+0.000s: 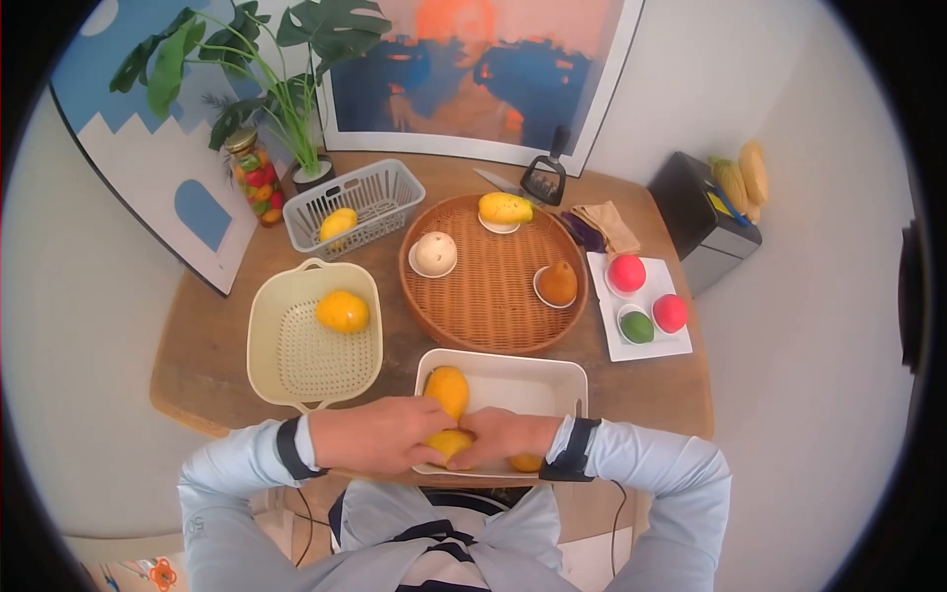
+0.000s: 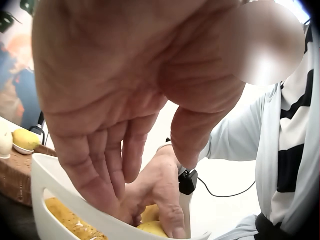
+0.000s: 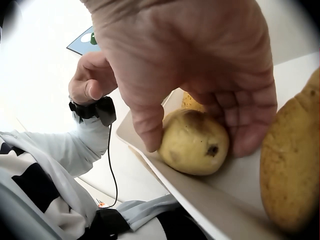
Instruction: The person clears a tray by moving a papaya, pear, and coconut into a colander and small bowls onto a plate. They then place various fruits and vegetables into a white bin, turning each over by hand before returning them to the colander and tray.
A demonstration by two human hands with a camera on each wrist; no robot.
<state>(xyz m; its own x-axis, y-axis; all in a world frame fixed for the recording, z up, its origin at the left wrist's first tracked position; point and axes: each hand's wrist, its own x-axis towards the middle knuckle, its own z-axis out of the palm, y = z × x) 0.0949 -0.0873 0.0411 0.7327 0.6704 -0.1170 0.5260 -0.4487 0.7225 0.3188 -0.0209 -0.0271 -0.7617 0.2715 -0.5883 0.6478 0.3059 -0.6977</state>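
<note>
A white bin [image 1: 503,360] at the table's front edge has yellow mangoes in it. My right hand [image 1: 508,436] reaches down into it, thumb and fingers around the sides of one yellow mango [image 3: 196,142] with a dark stem spot. Above the left end of the bin is my left hand [image 1: 380,434]; in the left wrist view its fingers point downward, loosely straight, with the thumb apart and no fruit between them. A second mango [image 1: 447,390] lies at the bin's far left, and another mango [image 1: 526,462] shows partly beneath my right wrist.
A cream strainer basket [image 1: 258,340] holding one mango [image 1: 342,312] stands at left. Behind the bin is a round wicker tray [image 1: 464,306] with fruit on small dishes. A white platter [image 1: 617,335] stands at right; a grey basket [image 1: 380,219] and a knife [image 1: 496,181] are farther back.
</note>
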